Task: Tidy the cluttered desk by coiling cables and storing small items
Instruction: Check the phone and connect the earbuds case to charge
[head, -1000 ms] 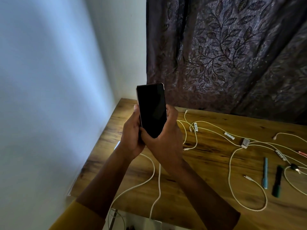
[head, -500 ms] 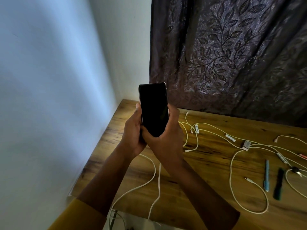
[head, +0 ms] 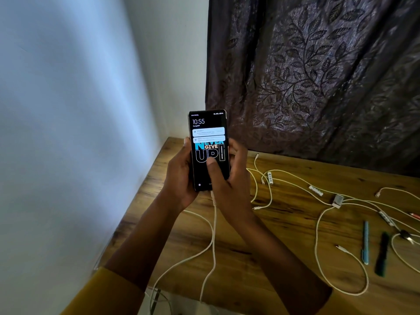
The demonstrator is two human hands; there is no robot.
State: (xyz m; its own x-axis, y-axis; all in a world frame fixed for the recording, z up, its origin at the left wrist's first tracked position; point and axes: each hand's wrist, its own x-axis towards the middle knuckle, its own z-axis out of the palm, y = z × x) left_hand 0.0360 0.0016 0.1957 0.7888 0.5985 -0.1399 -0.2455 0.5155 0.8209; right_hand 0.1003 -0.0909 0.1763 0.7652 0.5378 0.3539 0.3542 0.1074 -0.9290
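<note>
Item: charging cable [head: 213, 235], white, thin, hanging slack from the phone's lower end and trailing off the worktop [head: 284, 226] edge at 6 o'clock. Held above it: phone [head: 208, 151], upright, screen lit. Left hand [head: 179, 176] is gripping its left edge, fingers curled behind; right hand [head: 229, 180] is cradling the right edge, thumb pressing the glass. Step, seemingly: freeing the phone; next, pulling the plug straight out. At 3 o'clock, farther: tangled white cables [head: 295, 189], blue pen [head: 365, 242], dark marker [head: 383, 254] lying uncoiled.
</note>
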